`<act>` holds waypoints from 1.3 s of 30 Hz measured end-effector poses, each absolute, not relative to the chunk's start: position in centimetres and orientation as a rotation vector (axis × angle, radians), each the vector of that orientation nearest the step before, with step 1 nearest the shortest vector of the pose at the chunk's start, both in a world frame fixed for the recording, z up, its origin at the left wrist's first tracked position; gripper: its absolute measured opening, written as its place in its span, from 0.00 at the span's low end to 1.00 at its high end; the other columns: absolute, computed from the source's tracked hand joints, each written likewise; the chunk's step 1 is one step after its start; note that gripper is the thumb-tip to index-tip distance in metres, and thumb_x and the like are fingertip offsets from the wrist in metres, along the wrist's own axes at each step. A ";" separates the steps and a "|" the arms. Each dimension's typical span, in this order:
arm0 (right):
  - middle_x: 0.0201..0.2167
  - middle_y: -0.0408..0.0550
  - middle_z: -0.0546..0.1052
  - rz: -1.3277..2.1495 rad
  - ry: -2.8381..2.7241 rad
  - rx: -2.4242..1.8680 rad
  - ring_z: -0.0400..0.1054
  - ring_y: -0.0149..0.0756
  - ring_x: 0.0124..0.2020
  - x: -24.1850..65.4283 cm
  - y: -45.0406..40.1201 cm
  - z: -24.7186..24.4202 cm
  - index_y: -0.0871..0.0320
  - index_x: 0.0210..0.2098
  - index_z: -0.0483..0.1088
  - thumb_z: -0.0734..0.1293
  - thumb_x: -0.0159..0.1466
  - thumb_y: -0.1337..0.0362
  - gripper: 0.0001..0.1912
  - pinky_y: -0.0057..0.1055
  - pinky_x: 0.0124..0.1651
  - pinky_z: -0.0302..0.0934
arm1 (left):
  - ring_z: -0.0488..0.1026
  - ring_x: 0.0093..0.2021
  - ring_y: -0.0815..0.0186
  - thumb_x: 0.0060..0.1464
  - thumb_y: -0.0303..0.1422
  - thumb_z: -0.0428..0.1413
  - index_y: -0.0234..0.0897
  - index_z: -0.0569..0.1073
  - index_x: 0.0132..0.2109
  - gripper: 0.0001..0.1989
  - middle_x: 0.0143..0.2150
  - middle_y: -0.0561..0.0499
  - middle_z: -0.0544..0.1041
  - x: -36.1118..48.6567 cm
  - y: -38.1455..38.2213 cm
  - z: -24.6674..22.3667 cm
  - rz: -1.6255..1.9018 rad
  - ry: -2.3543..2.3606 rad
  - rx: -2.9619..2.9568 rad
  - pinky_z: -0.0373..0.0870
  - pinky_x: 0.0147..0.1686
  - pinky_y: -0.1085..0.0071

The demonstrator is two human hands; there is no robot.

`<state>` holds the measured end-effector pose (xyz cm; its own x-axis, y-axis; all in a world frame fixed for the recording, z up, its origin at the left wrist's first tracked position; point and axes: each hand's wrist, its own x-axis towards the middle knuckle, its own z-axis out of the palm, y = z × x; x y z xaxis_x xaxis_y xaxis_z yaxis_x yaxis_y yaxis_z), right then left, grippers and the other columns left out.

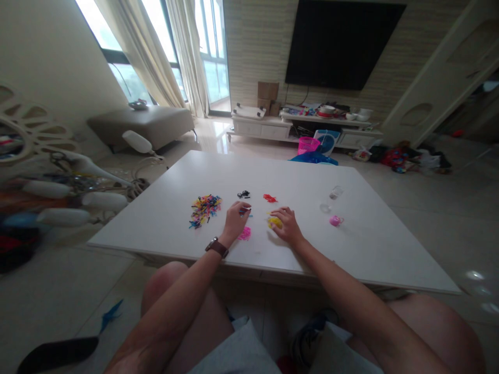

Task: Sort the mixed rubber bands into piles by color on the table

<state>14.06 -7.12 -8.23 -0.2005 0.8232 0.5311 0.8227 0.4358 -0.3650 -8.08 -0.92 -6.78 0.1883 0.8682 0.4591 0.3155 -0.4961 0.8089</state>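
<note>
My left hand (235, 222), with a dark watch at the wrist, is closed in a pinch above a few blue bits (250, 215); what lies between the fingertips is too small to name. My right hand (287, 224) arches over a yellow pile (275, 222) of small bands, thumb and fingers apart on either side of it. Just below the left hand lies a pink pile (245, 234). Beyond the hands are a black pile (244, 195) and a red pile (269, 198). A larger mixed-colour heap (206, 209) of the small bands spreads to the left.
On the right side of the white table (312, 182) are a small pink object (336, 221), a clear round piece (325, 208) and a clear container (336, 192). A pink basket (307, 145) stands past the far edge. My knees are under the near edge.
</note>
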 end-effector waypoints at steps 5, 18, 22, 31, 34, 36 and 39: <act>0.31 0.48 0.75 0.011 -1.764 -1.431 0.64 0.43 0.42 14.6 -6.6 -8.8 0.55 0.29 0.70 0.62 0.63 0.62 0.09 0.40 0.48 0.56 | 0.77 0.33 0.69 0.52 0.25 0.59 0.36 0.76 0.37 0.04 0.37 0.50 0.76 -8.3 -0.7 -6.4 1.314 1.147 1.860 0.74 0.34 0.74; 0.19 0.45 0.70 0.159 -1.558 -1.553 0.65 0.40 0.31 15.1 -5.8 -9.3 0.54 0.18 0.67 0.58 0.66 0.57 0.22 0.35 0.38 0.57 | 0.79 0.36 0.65 0.52 0.26 0.57 0.35 0.75 0.37 0.04 0.36 0.47 0.79 -9.2 0.6 -6.6 1.330 1.215 1.759 0.75 0.38 0.70; 0.19 0.46 0.71 0.158 -1.576 -1.558 0.65 0.40 0.31 15.0 -5.8 -9.2 0.54 0.17 0.66 0.58 0.67 0.57 0.22 0.36 0.38 0.57 | 0.79 0.36 0.65 0.49 0.23 0.57 0.34 0.75 0.36 0.06 0.35 0.47 0.80 -9.8 1.6 -6.4 1.346 1.265 1.702 0.76 0.39 0.70; 0.21 0.46 0.71 0.128 -1.583 -1.542 0.64 0.41 0.34 15.0 -5.8 -9.2 0.53 0.18 0.66 0.58 0.67 0.58 0.22 0.36 0.41 0.58 | 0.77 0.34 0.65 0.45 0.25 0.59 0.34 0.76 0.36 0.08 0.34 0.47 0.79 -10.8 4.2 -6.6 1.328 1.398 1.792 0.74 0.39 0.68; 0.22 0.46 0.70 0.110 -1.589 -1.531 0.63 0.41 0.34 15.0 -5.7 -9.2 0.53 0.18 0.65 0.58 0.67 0.57 0.22 0.36 0.41 0.58 | 0.76 0.33 0.65 0.44 0.27 0.60 0.34 0.77 0.36 0.08 0.34 0.47 0.79 -10.8 5.3 -6.6 1.302 1.367 1.741 0.73 0.37 0.69; 0.22 0.46 0.69 0.111 -1.597 -1.522 0.62 0.41 0.34 15.0 -5.7 -9.2 0.52 0.18 0.66 0.57 0.67 0.57 0.22 0.36 0.41 0.58 | 0.76 0.32 0.65 0.43 0.28 0.62 0.34 0.77 0.35 0.08 0.33 0.47 0.79 -10.8 6.2 -6.7 1.279 1.346 1.667 0.72 0.35 0.70; 0.22 0.46 0.69 0.110 -1.610 -1.505 0.62 0.41 0.34 14.9 -5.7 -9.2 0.52 0.18 0.66 0.57 0.67 0.57 0.22 0.36 0.42 0.58 | 0.75 0.32 0.65 0.41 0.28 0.63 0.34 0.76 0.34 0.09 0.32 0.47 0.79 -10.8 7.9 -6.8 1.268 1.347 1.588 0.72 0.34 0.71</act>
